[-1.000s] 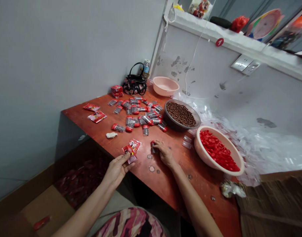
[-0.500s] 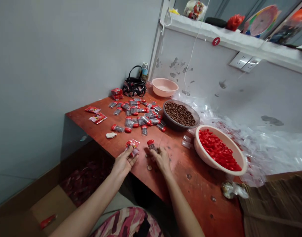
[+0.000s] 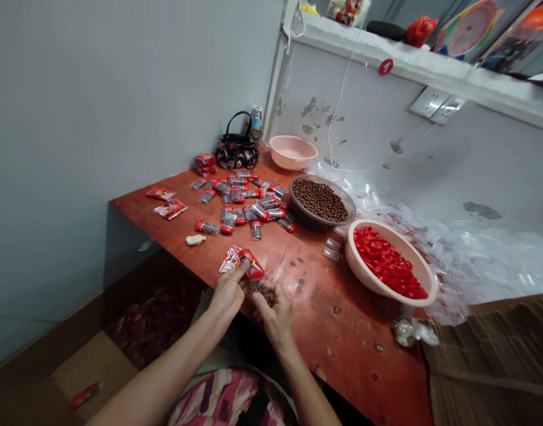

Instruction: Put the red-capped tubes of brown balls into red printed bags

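Note:
My left hand (image 3: 229,291) pinches a small red printed packet (image 3: 231,259) at the near edge of the red-brown table (image 3: 351,319). Close beside it, my right hand (image 3: 275,309) grips a clear vial with a red cap (image 3: 256,273), filled with brown beads, tilted with its cap toward the packet. The two hands nearly touch. Behind them lies a scatter of several capped vials (image 3: 248,204). A dark bowl of brown beads (image 3: 321,201) and a pale basin of red caps (image 3: 389,263) stand to the right.
An empty pink basin (image 3: 292,152), a black handbag (image 3: 238,152) and small red boxes (image 3: 204,163) sit at the table's far corner. Loose red packets (image 3: 169,208) lie at left. Clear plastic pieces (image 3: 475,260) heap along the wall. A cardboard box (image 3: 89,367) stands on the floor.
My right hand lifted a capped vial off the table and drew it back toward me. My left hand brought the packet in beside it. The camera shifted slightly.

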The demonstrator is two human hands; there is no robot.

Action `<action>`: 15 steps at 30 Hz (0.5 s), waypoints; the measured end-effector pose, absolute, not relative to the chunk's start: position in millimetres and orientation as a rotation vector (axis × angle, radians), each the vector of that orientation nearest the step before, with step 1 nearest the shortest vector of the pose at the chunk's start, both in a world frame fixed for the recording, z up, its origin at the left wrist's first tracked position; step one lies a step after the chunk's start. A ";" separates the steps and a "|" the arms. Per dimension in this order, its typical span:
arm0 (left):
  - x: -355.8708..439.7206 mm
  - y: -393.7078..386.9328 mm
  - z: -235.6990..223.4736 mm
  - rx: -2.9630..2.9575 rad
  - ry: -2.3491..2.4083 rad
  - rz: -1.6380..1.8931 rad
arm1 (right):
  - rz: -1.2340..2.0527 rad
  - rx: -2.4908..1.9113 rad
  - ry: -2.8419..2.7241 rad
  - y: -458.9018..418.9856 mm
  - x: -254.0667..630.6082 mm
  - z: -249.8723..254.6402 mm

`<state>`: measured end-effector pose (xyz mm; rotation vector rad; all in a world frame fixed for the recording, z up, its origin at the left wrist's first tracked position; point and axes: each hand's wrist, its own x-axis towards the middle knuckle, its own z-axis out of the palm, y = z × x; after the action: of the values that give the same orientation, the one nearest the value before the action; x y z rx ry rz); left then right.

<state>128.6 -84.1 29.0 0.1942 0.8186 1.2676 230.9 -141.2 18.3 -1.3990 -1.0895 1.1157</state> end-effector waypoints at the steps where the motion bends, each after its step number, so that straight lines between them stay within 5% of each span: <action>1: 128.0 -85.0 30.3 0.240 0.810 1.263 | 1.152 -1.375 -1.073 -140.6 231.7 17.9; 15: 126.6 -87.6 35.5 0.489 0.792 0.987 | 1.100 -1.356 -1.066 -140.7 236.9 17.4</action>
<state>126.6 -87.6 35.5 0.4891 0.7924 0.9875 236.9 -140.7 17.4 -1.3559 -1.0660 1.1003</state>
